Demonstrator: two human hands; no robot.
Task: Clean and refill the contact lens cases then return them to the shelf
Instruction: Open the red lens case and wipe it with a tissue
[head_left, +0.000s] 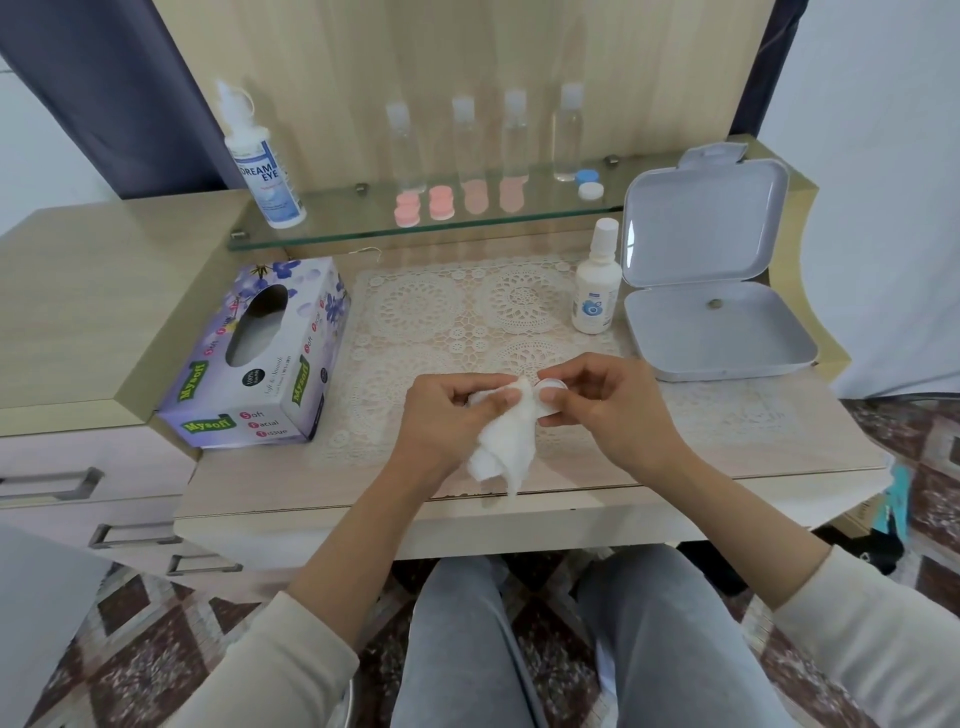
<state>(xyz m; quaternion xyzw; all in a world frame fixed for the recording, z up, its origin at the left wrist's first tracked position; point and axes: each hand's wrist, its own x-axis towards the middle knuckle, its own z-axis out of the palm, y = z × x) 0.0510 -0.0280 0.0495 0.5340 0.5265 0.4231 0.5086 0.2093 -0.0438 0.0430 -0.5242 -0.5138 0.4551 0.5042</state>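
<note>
While our right hand (605, 402) pinches the small white lens case (551, 391) between the thumb and the fingertips, our left hand (452, 415) is curled round a crumpled white tissue (506, 434) and presses 1 corner of it against the case. The 2 hands hover just above the lace mat (467, 312) at the near middle of the bench (234, 499), so the case is in the air and not on the shelf.

We judge that the step in hand is the wiping of this case. To do it well, we should hold the case firmly by its rim so that it does not slip. Then we should turn a dry part of the tissue inside the well until no drop is left. Whether the inside is already dry we cannot tell, because the fingers hide it.

For the refill, the small solution bottle (596, 280) stands upright at the far right of the mat. On the glass shelf (337, 234) at the far side stand several pink cases (408, 209), and further right 1 blue cap (585, 177) and 1 white cap (591, 191). Our case must go back there afterwards.
</note>
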